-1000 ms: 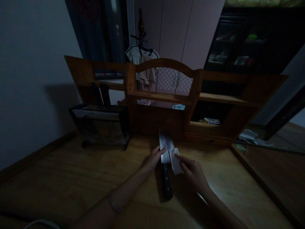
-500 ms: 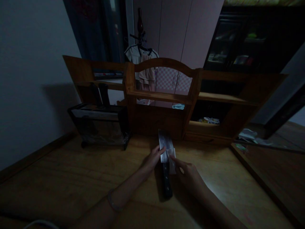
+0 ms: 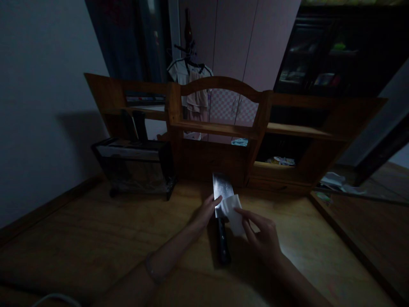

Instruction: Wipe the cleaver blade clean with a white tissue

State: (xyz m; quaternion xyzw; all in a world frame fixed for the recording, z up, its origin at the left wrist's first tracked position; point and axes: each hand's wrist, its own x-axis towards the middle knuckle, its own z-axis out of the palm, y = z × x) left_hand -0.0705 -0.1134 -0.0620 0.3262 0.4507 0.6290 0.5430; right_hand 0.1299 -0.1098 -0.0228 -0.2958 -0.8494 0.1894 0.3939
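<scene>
A kitchen knife [image 3: 221,186] with a broad metal blade and a black riveted handle is in the middle of the view, its handle towards me. My left hand [image 3: 207,209] grips the blade's left edge, with the thumb on top of the metal. In my right hand [image 3: 260,232] is a thin white tissue [image 3: 234,214], pinched between the fingers. The tissue overlaps the lower right part of the blade near the handle. Whether it presses on the metal I cannot tell.
A knife block [image 3: 134,170] with two black-handled tools in it stands on the wooden tabletop [image 3: 128,238] at the left. Along the back rises a wooden shelf unit [image 3: 211,160]. A wall [image 3: 41,106] borders the left side. The room is dim.
My right hand has moved slightly right, and the tissue has shifted with it, spreading out more. The blade looks brighter. My left hand keeps its hold on the knife.
</scene>
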